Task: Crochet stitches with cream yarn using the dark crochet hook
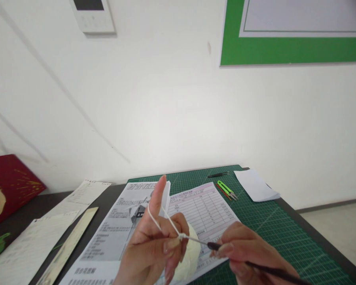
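My left hand [154, 241] has its index finger raised, with white yarn [171, 220] looped over it. The thumb and other fingers pinch a small knot of the yarn. My right hand [249, 251] grips a crochet hook [273, 270] with a dark handle; its thin metal shaft points left and its tip meets the yarn at the left fingertips. Below and partly behind the left hand is a cream ball of yarn [192, 253] above the printed sheets. Part of the ball is hidden by the fingers.
Printed sheets [106, 225] lie on the green cutting mat [273, 229]. Green thread snips [225, 189], dark tweezers [218, 174] and white paper [255, 185] are at the back right. Leftward are a ruler-like strip [69, 245], handwritten pages [32, 241] and a red bag [14, 186]. A wall rises behind.
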Action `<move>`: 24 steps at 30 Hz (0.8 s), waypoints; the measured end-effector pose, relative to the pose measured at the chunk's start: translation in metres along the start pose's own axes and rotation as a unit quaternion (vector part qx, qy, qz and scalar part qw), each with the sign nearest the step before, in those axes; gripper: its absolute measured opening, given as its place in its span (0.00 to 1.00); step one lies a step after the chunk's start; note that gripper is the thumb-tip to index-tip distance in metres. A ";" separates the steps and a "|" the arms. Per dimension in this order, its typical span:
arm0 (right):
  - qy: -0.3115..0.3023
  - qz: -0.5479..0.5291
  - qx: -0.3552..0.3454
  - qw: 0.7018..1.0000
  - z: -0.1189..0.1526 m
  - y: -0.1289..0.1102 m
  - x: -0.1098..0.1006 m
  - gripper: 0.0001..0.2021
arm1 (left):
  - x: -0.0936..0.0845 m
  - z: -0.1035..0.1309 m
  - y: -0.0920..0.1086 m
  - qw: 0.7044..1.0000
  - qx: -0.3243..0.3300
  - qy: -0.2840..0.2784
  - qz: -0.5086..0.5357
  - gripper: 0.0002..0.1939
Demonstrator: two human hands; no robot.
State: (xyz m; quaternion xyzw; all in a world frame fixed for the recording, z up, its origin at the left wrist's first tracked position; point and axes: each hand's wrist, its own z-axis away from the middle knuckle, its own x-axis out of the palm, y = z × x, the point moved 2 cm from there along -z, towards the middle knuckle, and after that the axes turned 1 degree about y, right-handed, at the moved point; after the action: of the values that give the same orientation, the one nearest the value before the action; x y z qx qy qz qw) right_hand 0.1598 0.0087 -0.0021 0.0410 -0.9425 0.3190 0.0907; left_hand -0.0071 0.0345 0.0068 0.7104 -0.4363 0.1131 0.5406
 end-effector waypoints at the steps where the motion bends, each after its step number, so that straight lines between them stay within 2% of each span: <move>1: 0.006 -0.018 0.020 1.000 -0.001 0.001 0.000 0.07 | 0.001 0.000 0.000 1.000 0.000 0.000 0.003 0.39; 4: 0.005 -0.072 0.064 0.995 -0.002 0.001 0.001 0.07 | 0.003 -0.001 -0.001 1.000 -0.010 0.000 0.007 0.37; 8: 0.048 -0.167 0.152 0.973 -0.001 0.006 -0.001 0.05 | 0.004 0.000 -0.002 1.000 -0.017 0.014 0.014 0.38; 12: 0.084 -0.275 0.314 0.905 0.001 0.018 0.000 0.05 | 0.004 0.002 -0.004 1.000 -0.023 0.002 -0.002 0.37; 15: 0.093 -0.336 0.389 0.853 0.000 0.024 0.003 0.05 | 0.007 0.001 -0.004 1.000 -0.019 -0.007 -0.010 0.35; 19: 0.099 -0.377 0.423 0.818 0.000 0.027 0.009 0.05 | 0.012 0.001 -0.011 0.999 -0.020 0.012 -0.040 0.34; 22: 0.104 -0.374 0.431 0.814 0.000 0.028 0.012 0.05 | 0.014 0.002 -0.018 0.996 0.010 0.019 -0.082 0.32; 24: 0.111 -0.356 0.425 0.825 0.001 0.028 0.012 0.05 | 0.014 0.003 -0.022 0.994 0.023 0.031 -0.107 0.32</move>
State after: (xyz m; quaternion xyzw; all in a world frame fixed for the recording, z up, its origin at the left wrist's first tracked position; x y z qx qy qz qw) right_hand 0.1440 0.0300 -0.0168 0.3723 -0.6170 0.6362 0.2757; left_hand 0.0166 0.0252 0.0000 0.7610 -0.3383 0.0868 0.5467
